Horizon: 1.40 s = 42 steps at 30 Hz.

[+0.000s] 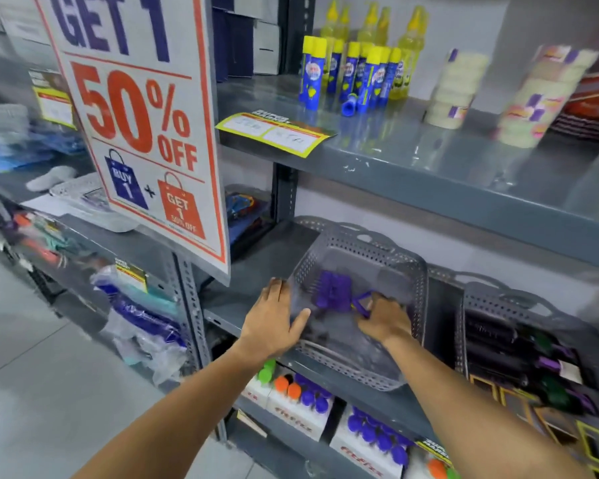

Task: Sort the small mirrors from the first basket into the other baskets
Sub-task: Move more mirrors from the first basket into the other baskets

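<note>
A grey perforated plastic basket (360,267) on the grey metal shelf (256,271) is being steadied by the left hand (274,319), which is lying flat and open against its near left wall, gripping nothing. The right hand (384,318) is being reached inside, its fingers curled around a small purple-framed item with a handle (362,302), judged to be one of the small mirrors, though blur is preventing certainty. A purple comb-like plastic piece (332,290) is lying just beside it on the basket floor. Such a mirror is being judged light and stiff, its plastic frame smooth and its glass fragile, so the handle or rim is being preferred as the place to hold. A second grey perforated basket (498,305), filled with dark hair rollers (519,354), is standing just to the right. Lifting room is being limited by the upper shelf's edge (429,188) overhead and by the basket walls, while open shelf is lying to the left, under the hanging sale poster (142,133)
</note>
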Each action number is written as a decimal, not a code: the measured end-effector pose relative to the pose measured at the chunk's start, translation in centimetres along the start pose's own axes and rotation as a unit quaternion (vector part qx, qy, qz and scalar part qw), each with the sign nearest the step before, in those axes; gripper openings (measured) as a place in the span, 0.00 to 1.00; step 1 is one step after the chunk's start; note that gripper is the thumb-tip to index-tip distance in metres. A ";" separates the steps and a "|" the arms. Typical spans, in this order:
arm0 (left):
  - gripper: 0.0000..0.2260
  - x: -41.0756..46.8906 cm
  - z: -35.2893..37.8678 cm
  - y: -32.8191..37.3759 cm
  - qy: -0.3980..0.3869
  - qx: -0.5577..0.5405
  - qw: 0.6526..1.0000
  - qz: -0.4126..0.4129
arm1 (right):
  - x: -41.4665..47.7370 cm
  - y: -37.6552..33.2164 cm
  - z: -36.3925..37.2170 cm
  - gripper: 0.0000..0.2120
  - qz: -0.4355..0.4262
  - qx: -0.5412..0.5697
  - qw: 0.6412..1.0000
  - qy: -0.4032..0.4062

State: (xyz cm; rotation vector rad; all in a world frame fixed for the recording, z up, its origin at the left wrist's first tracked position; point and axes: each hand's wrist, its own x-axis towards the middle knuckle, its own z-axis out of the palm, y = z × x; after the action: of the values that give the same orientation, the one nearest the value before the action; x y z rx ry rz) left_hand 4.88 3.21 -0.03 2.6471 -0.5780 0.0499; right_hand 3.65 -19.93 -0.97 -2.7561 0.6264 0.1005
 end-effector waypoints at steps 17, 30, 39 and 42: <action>0.32 1.7 2.4 6.9 -0.027 0.077 0.996 0.042 | -1.7 3.4 -7.9 0.30 0.038 0.111 0.989 0.093; 0.38 -3.4 11.1 34.3 -0.039 -0.061 0.963 0.259 | -11.5 28.5 -18.0 0.26 0.169 0.083 0.959 0.212; 0.34 -8.8 16.9 47.5 -0.113 -0.130 0.931 0.321 | -18.5 42.6 -20.5 0.19 0.326 0.084 0.922 0.190; 0.40 -10.4 18.9 50.2 -0.135 -0.132 0.926 0.326 | -20.8 46.2 -20.3 0.17 0.355 0.082 0.913 0.182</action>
State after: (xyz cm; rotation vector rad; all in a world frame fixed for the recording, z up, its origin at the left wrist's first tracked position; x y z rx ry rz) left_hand -25.98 -41.79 1.68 2.1075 -1.4274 -0.1852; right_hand -35.12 -57.36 7.95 -2.2601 1.6296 -0.2999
